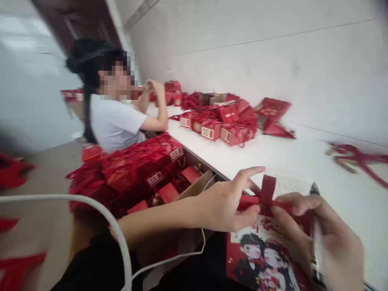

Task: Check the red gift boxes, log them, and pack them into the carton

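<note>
A red gift box (pixel 254 262) printed with a cartoon bride and groom stands right in front of me. Across its top runs a red ribbon (pixel 268 190) with one loop sticking up. My left hand (pixel 224 204) pinches the ribbon's left side, its index finger raised. From the other side, my right hand (pixel 330 238) grips the ribbon between thumb and fingers. A pen (pixel 317 242) also rests in the right hand, its tip pointing up. Behind the box, a sheet with small writing (pixel 287 184) lies on the white table (pixel 342 210).
To the left stands a carton (pixel 194 188) packed with red gift boxes (pixel 130 169). More red boxes (pixel 212 125) are piled farther back. Loose ribbon (pixel 360 157) lies at right. A co-worker (pixel 115 117) sits beyond the carton. A white cable (pixel 118 234) crosses the lower left.
</note>
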`<state>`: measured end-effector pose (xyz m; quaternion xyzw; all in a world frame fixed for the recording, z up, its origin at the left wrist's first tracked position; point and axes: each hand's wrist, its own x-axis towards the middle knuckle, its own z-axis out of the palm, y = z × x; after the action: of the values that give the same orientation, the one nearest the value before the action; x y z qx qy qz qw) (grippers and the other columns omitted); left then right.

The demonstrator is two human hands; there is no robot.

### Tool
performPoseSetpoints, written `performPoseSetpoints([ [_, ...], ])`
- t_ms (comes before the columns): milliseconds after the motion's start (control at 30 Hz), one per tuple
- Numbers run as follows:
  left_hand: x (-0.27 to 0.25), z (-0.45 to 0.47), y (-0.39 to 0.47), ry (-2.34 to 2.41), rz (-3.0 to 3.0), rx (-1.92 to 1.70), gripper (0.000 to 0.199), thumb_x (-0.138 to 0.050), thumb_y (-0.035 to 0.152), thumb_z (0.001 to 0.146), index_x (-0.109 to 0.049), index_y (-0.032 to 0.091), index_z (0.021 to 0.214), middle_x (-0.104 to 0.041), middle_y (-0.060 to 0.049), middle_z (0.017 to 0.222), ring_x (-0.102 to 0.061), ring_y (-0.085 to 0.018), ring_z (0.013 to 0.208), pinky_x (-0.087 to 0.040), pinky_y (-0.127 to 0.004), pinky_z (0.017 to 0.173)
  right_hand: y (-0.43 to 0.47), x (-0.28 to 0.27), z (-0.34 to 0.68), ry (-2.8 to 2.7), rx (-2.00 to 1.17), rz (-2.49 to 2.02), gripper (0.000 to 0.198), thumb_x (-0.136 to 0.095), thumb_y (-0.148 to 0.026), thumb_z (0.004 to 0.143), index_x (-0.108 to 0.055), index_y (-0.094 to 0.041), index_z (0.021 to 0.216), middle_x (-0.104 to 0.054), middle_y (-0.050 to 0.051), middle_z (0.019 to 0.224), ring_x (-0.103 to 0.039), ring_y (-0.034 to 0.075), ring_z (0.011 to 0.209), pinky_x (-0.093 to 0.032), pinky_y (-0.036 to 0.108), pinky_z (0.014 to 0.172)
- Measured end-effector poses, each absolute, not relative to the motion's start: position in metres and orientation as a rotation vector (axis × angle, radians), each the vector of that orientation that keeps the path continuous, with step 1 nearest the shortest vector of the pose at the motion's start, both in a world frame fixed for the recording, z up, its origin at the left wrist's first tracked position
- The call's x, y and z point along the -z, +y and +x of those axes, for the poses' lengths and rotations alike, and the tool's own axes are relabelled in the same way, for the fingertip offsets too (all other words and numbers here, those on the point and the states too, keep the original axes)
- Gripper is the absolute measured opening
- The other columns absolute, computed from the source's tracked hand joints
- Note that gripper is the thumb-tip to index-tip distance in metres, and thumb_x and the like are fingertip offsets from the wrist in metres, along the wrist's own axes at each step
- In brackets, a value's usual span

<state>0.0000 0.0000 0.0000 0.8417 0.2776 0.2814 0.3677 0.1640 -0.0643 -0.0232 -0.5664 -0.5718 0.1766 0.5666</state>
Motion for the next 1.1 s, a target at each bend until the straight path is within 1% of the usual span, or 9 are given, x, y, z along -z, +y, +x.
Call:
performPoseSetpoints([
  [100,-0.002,-0.036,-0.018,0.865,2.095,-0.523,0.039,-0.049,0.026,0.084,-0.049,0.015,0.122,-0.067,-0.006,0.097,-0.062,-0.016,0.084,-0.046,-0.026,0.076,-0.053,0.036,0.141,-1.508,-0.572,-1.126,0.023,-0.064,-0.026,0.079,-0.043,-0.022,0.073,-0.058,0.000,0.078,-0.054,0.011,0.061,-0.043,0.015,0.049],
  [167,0.001,-0.056,-0.035,0.988,2.069,-0.445,0.025,-0.046,0.030,0.087,-0.059,0.014,0.102,-0.067,-0.005,0.088,-0.060,-0.014,0.075,-0.045,-0.023,0.068,-0.050,0.043,0.124,-1.597,-0.687,-0.967,0.022,-0.063,-0.022,0.080,-0.042,-0.022,0.073,-0.057,0.001,0.078,-0.055,0.012,0.061,-0.043,0.016,0.046],
  [200,0.004,-0.065,-0.045,1.056,2.065,-0.426,0.025,-0.045,0.032,0.088,-0.061,0.014,0.094,-0.066,-0.005,0.085,-0.059,-0.014,0.072,-0.044,-0.022,0.066,-0.050,0.046,0.115,-1.636,-0.746,-0.885,0.021,-0.062,-0.019,0.080,-0.042,-0.022,0.073,-0.056,0.001,0.077,-0.056,0.012,0.062,-0.042,0.016,0.045],
  [433,0.029,-0.100,-0.097,1.317,1.871,-0.521,0.023,-0.042,0.029,0.089,-0.061,0.015,0.087,-0.057,0.001,0.069,-0.045,-0.008,0.060,-0.036,-0.019,0.059,-0.062,0.066,0.075,-1.746,-1.045,-0.655,0.018,-0.058,-0.017,0.085,-0.044,-0.023,0.075,-0.056,0.000,0.078,-0.053,0.011,0.059,-0.041,0.017,0.047],
  [567,0.036,-0.109,-0.093,1.421,1.642,-0.548,0.025,-0.043,0.027,0.086,-0.055,0.014,0.068,-0.043,0.005,0.057,-0.034,-0.006,0.052,-0.028,-0.019,0.049,-0.053,0.071,0.066,-1.704,-1.187,-0.835,0.020,-0.062,-0.026,0.082,-0.045,-0.022,0.073,-0.058,0.000,0.077,-0.054,0.012,0.061,-0.039,0.018,0.046],
  [700,0.043,-0.115,-0.074,1.417,1.533,-0.604,0.028,-0.045,0.029,0.083,-0.047,0.014,0.059,-0.037,0.005,0.055,-0.033,-0.007,0.052,-0.026,-0.020,0.048,-0.035,0.069,0.059,-1.683,-1.247,-0.945,0.019,-0.062,-0.031,0.079,-0.048,-0.021,0.072,-0.060,0.002,0.075,-0.055,0.015,0.063,-0.040,0.021,0.049],
  [967,0.039,-0.114,-0.052,1.282,1.407,-0.643,0.034,-0.050,0.037,0.078,-0.043,0.015,0.054,-0.040,0.004,0.052,-0.034,-0.006,0.047,-0.024,-0.020,0.044,-0.024,0.059,0.057,-1.570,-1.310,-1.010,0.018,-0.062,-0.031,0.073,-0.048,-0.020,0.070,-0.060,0.000,0.069,-0.048,0.012,0.055,-0.039,0.022,0.051],
  [1033,0.038,-0.113,-0.048,1.224,1.339,-0.681,0.028,-0.053,0.034,0.076,-0.050,0.014,0.056,-0.048,0.002,0.054,-0.042,-0.008,0.049,-0.030,-0.019,0.047,-0.022,0.056,0.060,-1.560,-1.300,-1.017,0.018,-0.063,-0.031,0.073,-0.049,-0.019,0.070,-0.060,0.001,0.071,-0.049,0.012,0.057,-0.039,0.023,0.052],
  [1100,0.038,-0.113,-0.042,1.116,1.225,-0.794,0.019,-0.057,0.031,0.072,-0.060,0.013,0.071,-0.060,-0.001,0.065,-0.054,-0.012,0.059,-0.040,-0.021,0.054,-0.016,0.053,0.063,-1.541,-1.255,-1.035,0.019,-0.063,-0.032,0.073,-0.049,-0.019,0.070,-0.059,0.001,0.071,-0.049,0.012,0.057,-0.037,0.023,0.052],
])
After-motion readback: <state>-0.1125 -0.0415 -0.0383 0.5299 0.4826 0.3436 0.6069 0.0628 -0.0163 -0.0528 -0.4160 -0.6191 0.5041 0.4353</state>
